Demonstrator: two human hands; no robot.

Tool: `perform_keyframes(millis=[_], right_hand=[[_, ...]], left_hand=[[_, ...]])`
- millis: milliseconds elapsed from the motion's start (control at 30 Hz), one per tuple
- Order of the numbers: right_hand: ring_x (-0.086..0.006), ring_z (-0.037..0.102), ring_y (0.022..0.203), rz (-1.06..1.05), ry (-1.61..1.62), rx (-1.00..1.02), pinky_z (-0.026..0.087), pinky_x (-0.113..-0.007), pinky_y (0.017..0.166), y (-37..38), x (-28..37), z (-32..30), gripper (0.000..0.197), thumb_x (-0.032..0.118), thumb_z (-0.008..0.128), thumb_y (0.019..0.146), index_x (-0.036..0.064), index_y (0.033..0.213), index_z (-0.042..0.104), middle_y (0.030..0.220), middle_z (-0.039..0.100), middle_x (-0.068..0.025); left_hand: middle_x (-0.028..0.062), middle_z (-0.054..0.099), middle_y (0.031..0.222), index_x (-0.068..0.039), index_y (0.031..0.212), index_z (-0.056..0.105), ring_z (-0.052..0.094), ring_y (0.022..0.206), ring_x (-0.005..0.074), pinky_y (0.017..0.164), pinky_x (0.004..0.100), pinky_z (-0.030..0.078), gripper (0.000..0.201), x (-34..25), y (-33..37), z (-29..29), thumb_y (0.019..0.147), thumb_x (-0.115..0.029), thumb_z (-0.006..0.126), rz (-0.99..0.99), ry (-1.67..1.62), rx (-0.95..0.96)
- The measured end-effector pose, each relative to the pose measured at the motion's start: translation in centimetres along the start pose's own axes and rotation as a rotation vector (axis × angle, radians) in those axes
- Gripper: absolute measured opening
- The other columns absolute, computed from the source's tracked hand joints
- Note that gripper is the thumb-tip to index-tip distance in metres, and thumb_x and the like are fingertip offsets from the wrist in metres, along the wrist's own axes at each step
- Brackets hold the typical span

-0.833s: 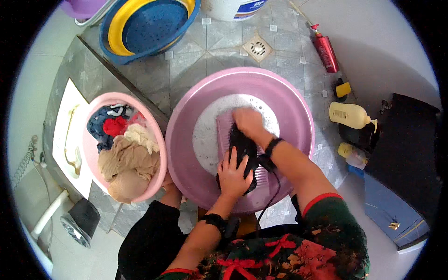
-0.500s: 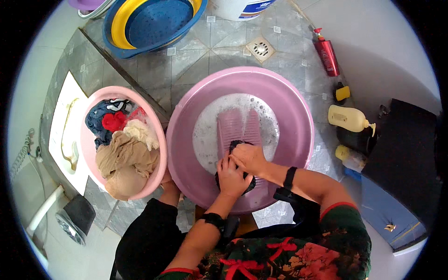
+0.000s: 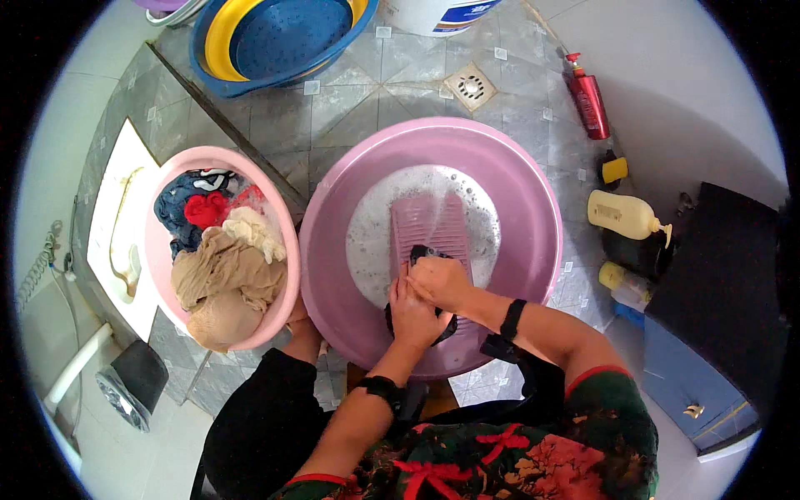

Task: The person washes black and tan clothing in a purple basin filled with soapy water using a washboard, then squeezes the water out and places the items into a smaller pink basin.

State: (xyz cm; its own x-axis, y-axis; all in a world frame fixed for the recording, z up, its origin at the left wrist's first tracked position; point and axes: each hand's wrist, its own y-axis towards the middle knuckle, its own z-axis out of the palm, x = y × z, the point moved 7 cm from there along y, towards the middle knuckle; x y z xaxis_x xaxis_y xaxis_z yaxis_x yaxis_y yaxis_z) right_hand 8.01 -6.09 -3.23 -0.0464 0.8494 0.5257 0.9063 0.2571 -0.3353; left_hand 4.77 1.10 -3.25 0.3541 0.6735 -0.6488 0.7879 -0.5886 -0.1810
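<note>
1. The black cloth point(image 3: 427, 251) lies bunched directly beneath both hands, on the ridged washboard point(image 3: 429, 218) inside the large pink-purple basin point(image 3: 533, 212). Much of it is covered; its long axis appears to run near to far, along the board.
2. The right hand point(image 3: 442, 282) is at the cloth's far end, its fingers curled into a fist and apparently clamped on it; a dark scrap shows just beyond the knuckles.
3. The left hand point(image 3: 414, 318) covers the near part, fingers extended and thumb apart; the right hand partly hides its fingertips. The two hands touch.
4. The board's bare ridges extend on the far side of the fist, with sudsy water point(image 3: 367, 237) around them.
5. Left of the basin, a smaller pink tub point(image 3: 153, 279) holds clothes point(image 3: 218, 271).
6. On the tiled floor point(image 3: 346, 117), a blue-and-yellow basin point(image 3: 287, 37) sits far left; a red pump bottle point(image 3: 589, 107) stands far right, with a cream pump bottle point(image 3: 618, 214) nearer.
</note>
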Motion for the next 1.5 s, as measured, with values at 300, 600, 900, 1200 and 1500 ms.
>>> perform_keyframes(millis=[300,600,900,1200,1500], right_hand=[[-0.0394,0.064,0.079,0.381,-0.006,-0.499,0.052,-0.048,0.074,4.2,-12.6,-2.3,0.028,0.033,0.06,0.089,0.0043,0.09,0.06,0.078,0.062,-0.0169],[-0.0314,0.068,0.093,0.564,0.534,-0.15,0.053,-0.041,0.083,-3.0,-8.7,-0.7,0.049,0.042,0.071,0.083,0.0057,0.115,0.06,0.103,0.069,-0.0152],[-0.0065,0.05,0.055,0.456,1.738,-0.705,0.044,-0.024,0.05,-12.8,-4.6,-8.8,0.02,0.029,0.07,0.085,0.0117,0.094,0.063,0.069,0.057,0.0036],[-0.029,0.068,0.078,0.012,2.238,-0.874,0.057,-0.043,0.078,-15.1,1.4,-13.7,0.024,0.026,0.059,0.08,0.0029,0.084,0.065,0.083,0.069,-0.0129],[-0.0319,0.066,0.084,-0.094,2.175,-0.893,0.054,-0.046,0.085,-17.3,0.8,-15.9,0.026,0.026,0.06,0.077,0.0027,0.088,0.065,0.09,0.069,-0.0134]], left_hand=[[0.026,0.035,0.149,-0.019,0.116,0.069,0.039,0.132,0.0435,0.102,0.0556,0.035,0.049,-1.5,-0.5,-0.2,0.07,-0.033,0.075,0.064,-0.019,-0.03],[0.0225,0.038,0.147,-0.011,0.142,0.04,0.043,0.13,0.0399,0.106,0.0424,0.039,0.075,4.5,-1.9,-1.1,0.079,-0.03,0.076,-0.193,-0.386,-0.177],[0.0163,0.071,0.102,-0.004,0.109,0.066,0.067,0.098,0.0304,0.087,0.0388,0.051,0.05,2.9,-2.8,-3.7,0.071,-0.033,0.082,-0.241,-0.416,0.216],[0.0045,0.059,0.083,-0.008,0.09,0.059,0.058,0.074,0.0217,0.07,0.0341,0.049,0.037,1.7,-1.8,-7.7,0.075,-0.032,0.083,-0.062,-0.814,0.122],[0.0091,0.063,0.096,-0.003,0.103,0.059,0.064,0.087,0.0224,0.073,0.0379,0.053,0.024,2.8,-2.6,-7.7,0.081,-0.006,0.068,-0.588,-1.427,0.06]])
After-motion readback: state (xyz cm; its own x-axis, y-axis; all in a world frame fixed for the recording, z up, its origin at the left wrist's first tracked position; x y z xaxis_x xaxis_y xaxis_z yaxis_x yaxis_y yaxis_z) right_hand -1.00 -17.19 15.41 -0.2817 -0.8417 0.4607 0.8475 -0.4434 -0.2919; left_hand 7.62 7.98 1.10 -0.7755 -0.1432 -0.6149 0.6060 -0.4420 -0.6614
